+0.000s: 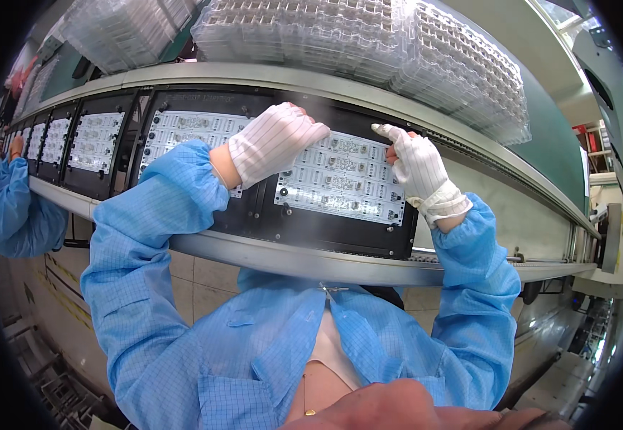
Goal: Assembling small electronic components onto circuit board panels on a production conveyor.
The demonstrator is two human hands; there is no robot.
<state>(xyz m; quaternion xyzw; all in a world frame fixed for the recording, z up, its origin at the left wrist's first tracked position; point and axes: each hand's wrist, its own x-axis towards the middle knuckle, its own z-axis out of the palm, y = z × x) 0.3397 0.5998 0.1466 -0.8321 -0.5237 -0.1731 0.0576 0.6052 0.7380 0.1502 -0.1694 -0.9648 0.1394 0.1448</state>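
Sitting in a black carrier frame (340, 233) on the conveyor rail (290, 258), the white circuit panel (340, 179) is lying flat and face up near the middle of the view, which is leaving its rows of small parts open to reach from above. The left hand (272, 143), gloved in white striped fabric, is pressing down at the panel's ten o'clock corner with its fingers curled together, knuckles up; it is steadying the panel, it seems, though whether the fingers are pinching anything underneath I cannot tell. The right hand (419, 168), gloved the same way, is working at the panel's two o'clock corner, forefinger stretched out along the top edge and the other fingers folded close, touching the edge rather than clamping it.

Moving outward, a second white panel (182, 136) is resting in the same frame toward nine o'clock, partly under the left sleeve. More carriers with panels (96, 140) are trailing off toward ten o'clock, where another person's gloved hand (16, 147) and blue sleeve are reaching onto the line. Stacks of clear plastic trays (368, 36) are standing at twelve o'clock on the shelf behind the conveyor, within arm's reach.
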